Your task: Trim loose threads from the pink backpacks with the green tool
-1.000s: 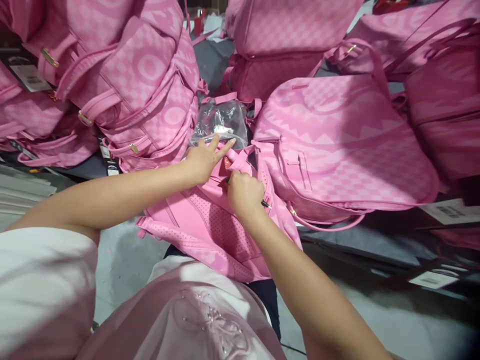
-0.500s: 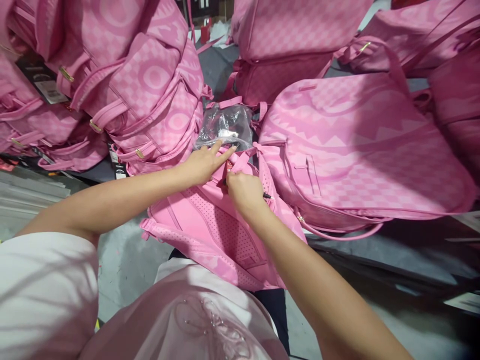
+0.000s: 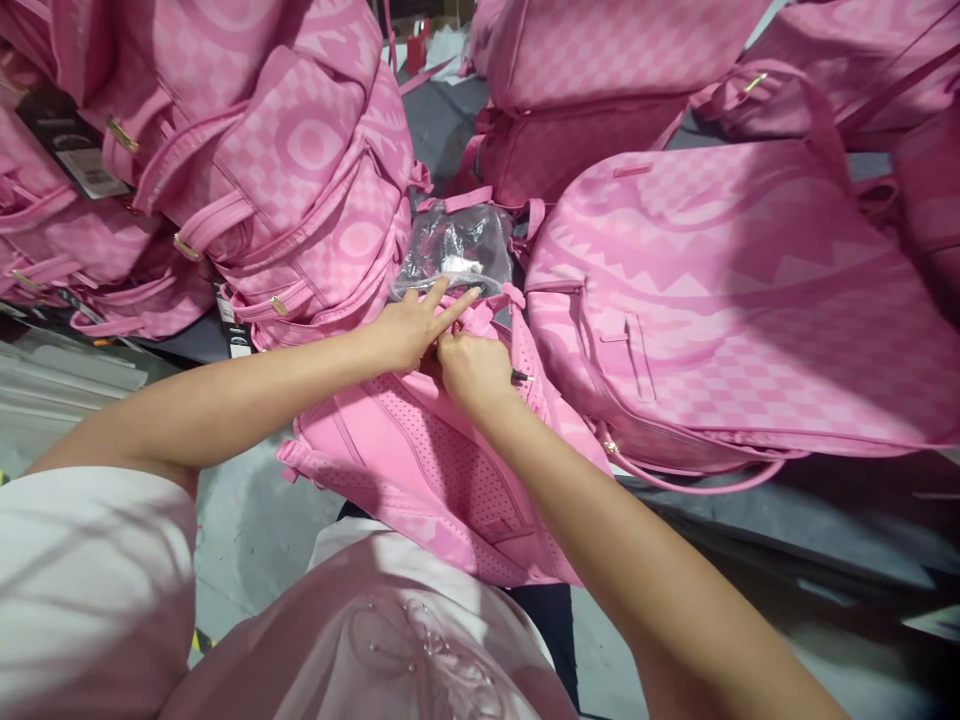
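With fingers of the right hand (image 3: 476,368) clenched on a thin black stick (image 3: 520,377), left hand (image 3: 409,330) spread across the pink bag (image 3: 349,428), six o'clock from clear plastic (image 3: 457,240); probably soft, light, best held by its strap (image 3: 375,492)

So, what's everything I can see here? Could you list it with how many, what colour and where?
front backpack: one, pink, low centre
large backpack: one, checked pink, right
piled backpacks: several, pink, left
far backpacks: several, pink, top centre and right
plastic bag: one, see-through, beyond the front backpack
tags: at least two, black and white, left pile
dark stick: one, black, centre, perhaps a pen
red object: one, red, top centre, too small to name
table: one, dark grey, under the bags
floor: one, grey, below
shirt: one, whitish, bottom
left grip: one, bare, fingers spread at the front backpack's top
right grip: one, bare, curled round the dark stick
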`<state>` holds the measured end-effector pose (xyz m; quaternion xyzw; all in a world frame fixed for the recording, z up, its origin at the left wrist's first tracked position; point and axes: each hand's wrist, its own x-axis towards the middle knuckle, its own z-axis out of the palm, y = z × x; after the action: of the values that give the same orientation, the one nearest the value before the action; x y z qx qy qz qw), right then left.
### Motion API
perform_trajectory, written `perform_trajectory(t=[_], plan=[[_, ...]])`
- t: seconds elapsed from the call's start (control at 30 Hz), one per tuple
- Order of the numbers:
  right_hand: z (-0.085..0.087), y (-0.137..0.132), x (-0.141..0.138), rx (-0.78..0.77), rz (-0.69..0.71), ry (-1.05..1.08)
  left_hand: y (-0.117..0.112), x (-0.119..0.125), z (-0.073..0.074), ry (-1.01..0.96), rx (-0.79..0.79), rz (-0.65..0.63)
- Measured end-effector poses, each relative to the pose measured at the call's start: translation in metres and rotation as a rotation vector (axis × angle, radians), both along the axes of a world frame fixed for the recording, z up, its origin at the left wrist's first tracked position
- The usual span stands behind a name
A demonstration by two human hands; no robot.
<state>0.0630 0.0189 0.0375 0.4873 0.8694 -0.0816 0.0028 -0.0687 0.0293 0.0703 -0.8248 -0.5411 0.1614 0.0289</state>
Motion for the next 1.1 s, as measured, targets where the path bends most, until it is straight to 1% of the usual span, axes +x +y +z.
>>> perform_trajectory(t=[0.1, 0.23, 0.43, 0.53, 0.7, 0.77, 0.83, 0.9, 0.93, 1.0, 1.07, 1.1], plan=[[-0.006, 0.001, 0.002, 0.037, -0.051, 0.023, -0.001, 0.003, 0.002, 0.001, -0.022, 0.027], [-0.011, -0.001, 0.004, 0.059, -0.093, 0.045, -0.004, 0.005, 0.002, 0.037, 0.008, 0.08], [-0.012, 0.0, 0.003, 0.057, -0.116, 0.055, 0.001, -0.002, 0.002, 0.082, -0.012, -0.05], [-0.013, 0.001, 0.004, 0.049, -0.125, 0.06, 0.004, -0.005, 0.002, 0.061, -0.039, -0.053], [-0.015, 0.004, 0.003, 0.038, -0.117, 0.053, 0.003, -0.006, -0.001, 0.008, 0.009, -0.013], [-0.014, 0.005, 0.002, 0.037, -0.114, 0.046, 0.003, -0.006, -0.001, 0.0, 0.002, -0.003], [-0.01, 0.004, 0.004, 0.029, -0.105, 0.035, 0.002, -0.005, 0.0, -0.009, -0.014, 0.007], [0.001, 0.0, 0.012, 0.048, -0.095, 0.043, 0.002, -0.005, 0.002, -0.027, -0.02, 0.015], [0.009, -0.003, 0.019, 0.084, -0.092, 0.067, 0.002, -0.006, 0.002, -0.038, -0.018, 0.02], [0.027, -0.012, 0.037, 0.205, -0.103, 0.157, 0.003, -0.007, 0.001, -0.063, -0.009, 0.029], [0.041, -0.019, 0.057, 0.317, -0.172, 0.278, 0.003, -0.008, -0.002, -0.089, -0.004, 0.037], [0.046, -0.022, 0.066, 0.332, -0.216, 0.347, 0.003, -0.009, -0.003, -0.101, -0.005, 0.045]])
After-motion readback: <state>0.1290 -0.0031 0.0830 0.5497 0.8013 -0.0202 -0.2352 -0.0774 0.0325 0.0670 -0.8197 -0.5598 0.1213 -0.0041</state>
